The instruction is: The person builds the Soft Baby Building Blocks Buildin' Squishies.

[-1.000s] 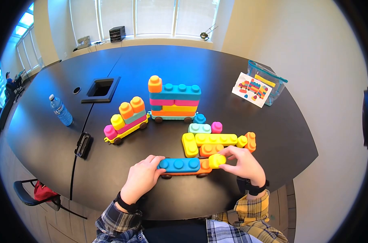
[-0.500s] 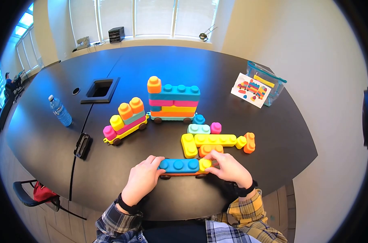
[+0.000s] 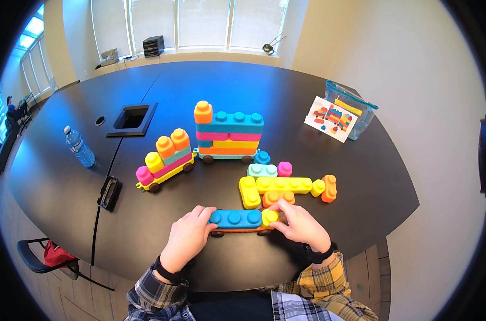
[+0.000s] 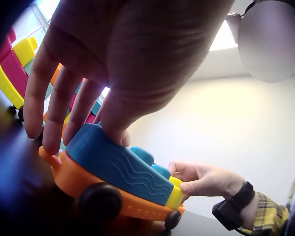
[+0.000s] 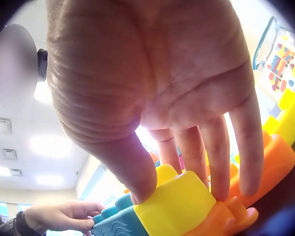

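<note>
An orange wheeled base (image 4: 73,175) bears a long blue brick (image 3: 235,219) with a small yellow brick (image 3: 269,216) beside it at the right end. My left hand (image 3: 187,235) grips the blue brick's left end, thumb on the near side and fingers on the far side. With thumb and fingers, my right hand (image 3: 305,227) pinches the yellow brick, which sits against the blue one in the right wrist view. Just beyond lie an orange brick (image 3: 278,198), an upright-lying yellow brick (image 3: 249,192) and a long yellow brick (image 3: 284,185).
Farther back stand a tall brick wagon (image 3: 230,128) and a stepped one (image 3: 167,163). Small bricks, one pink (image 3: 284,169), lie near them. A bottle (image 3: 79,146) and a black case (image 3: 109,192) are left; a picture card (image 3: 331,119) leans on a clear bag (image 3: 365,119) at right.
My right hand has moved left with the yellow brick, from beyond the base's right end to on top of it, against the blue brick. My left hand has kept its grip.
</note>
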{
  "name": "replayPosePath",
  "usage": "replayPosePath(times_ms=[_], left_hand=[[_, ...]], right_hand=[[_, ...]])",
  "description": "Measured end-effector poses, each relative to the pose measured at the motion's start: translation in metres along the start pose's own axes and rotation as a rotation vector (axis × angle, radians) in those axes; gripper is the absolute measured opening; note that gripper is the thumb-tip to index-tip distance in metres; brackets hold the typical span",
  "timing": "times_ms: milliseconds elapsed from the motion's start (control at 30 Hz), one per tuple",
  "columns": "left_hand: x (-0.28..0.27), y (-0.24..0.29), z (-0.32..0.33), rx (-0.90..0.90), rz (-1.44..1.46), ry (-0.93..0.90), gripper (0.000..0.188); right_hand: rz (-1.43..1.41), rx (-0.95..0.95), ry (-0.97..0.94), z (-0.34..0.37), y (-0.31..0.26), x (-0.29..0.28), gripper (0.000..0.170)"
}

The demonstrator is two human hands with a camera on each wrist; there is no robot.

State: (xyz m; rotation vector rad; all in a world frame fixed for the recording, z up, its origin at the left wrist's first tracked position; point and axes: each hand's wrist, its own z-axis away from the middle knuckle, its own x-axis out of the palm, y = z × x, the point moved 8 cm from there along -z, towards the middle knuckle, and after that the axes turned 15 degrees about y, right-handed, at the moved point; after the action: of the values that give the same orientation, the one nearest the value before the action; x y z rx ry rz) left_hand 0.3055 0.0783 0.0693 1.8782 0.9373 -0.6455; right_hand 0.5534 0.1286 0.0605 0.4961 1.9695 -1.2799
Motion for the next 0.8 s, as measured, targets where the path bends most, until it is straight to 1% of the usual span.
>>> replayPosePath(times_ms=[167, 233, 267, 333, 367, 400, 433, 467, 533, 567, 633, 667, 733, 800], left_hand=[[0.001, 0.001, 0.002, -0.009, -0.040, -0.002, 0.036], [0.000, 0.002, 0.001, 0.005, -0.043, -0.002, 0.037], [-0.001, 0.003, 0.001, 0.017, -0.047, -0.004, 0.038], [-0.001, 0.002, 0.001, 0.026, -0.060, 0.005, 0.039], [-0.002, 0.001, 0.002, 0.033, -0.072, 0.012, 0.040], [-0.003, 0.001, 0.003, 0.030, -0.072, 0.009, 0.040], [-0.006, 0.000, 0.001, 0.018, -0.043, 0.018, 0.042], [-0.009, 0.000, -0.001, 0.008, -0.014, 0.030, 0.044], [-0.013, 0.004, -0.002, 0.030, -0.003, 0.036, 0.045], [-0.015, 0.006, -0.003, 0.050, 0.009, 0.043, 0.045], [-0.010, 0.002, -0.002, 0.065, -0.004, 0.030, 0.044], [-0.008, 0.001, -0.001, 0.080, -0.019, 0.015, 0.043], [-0.007, 0.001, -0.002, 0.063, -0.027, 0.010, 0.042], [-0.006, 0.000, -0.001, 0.044, -0.035, -0.001, 0.041]], right_hand=[[-0.017, 0.023, 0.011, 0.003, 0.000, -0.002, 0.036], [0.045, -0.062, 0.037, 0.004, -0.005, -0.012, 0.037], [0.008, -0.060, 0.107, 0.003, 0.005, -0.020, 0.038], [0.040, 0.045, 0.272, 0.005, 0.032, -0.048, 0.039], [0.057, 0.180, 0.313, 0.004, 0.048, -0.065, 0.040], [0.130, 0.214, 0.380, 0.003, 0.061, -0.083, 0.041], [0.319, 0.161, 0.482, 0.005, 0.068, -0.103, 0.041], [0.429, 0.206, 0.554, 0.009, 0.091, -0.117, 0.046], [0.666, 0.346, 0.479, 0.014, 0.126, -0.131, 0.053], [0.667, 0.345, 0.480, 0.014, 0.138, -0.132, 0.053], [0.631, 0.488, 0.415, 0.018, 0.168, -0.127, 0.059], [0.632, 0.486, 0.415, 0.016, 0.170, -0.126, 0.059], [0.476, 0.577, 0.428, 0.016, 0.180, -0.123, 0.057], [0.521, 0.580, 0.441, 0.014, 0.182, -0.123, 0.055]])
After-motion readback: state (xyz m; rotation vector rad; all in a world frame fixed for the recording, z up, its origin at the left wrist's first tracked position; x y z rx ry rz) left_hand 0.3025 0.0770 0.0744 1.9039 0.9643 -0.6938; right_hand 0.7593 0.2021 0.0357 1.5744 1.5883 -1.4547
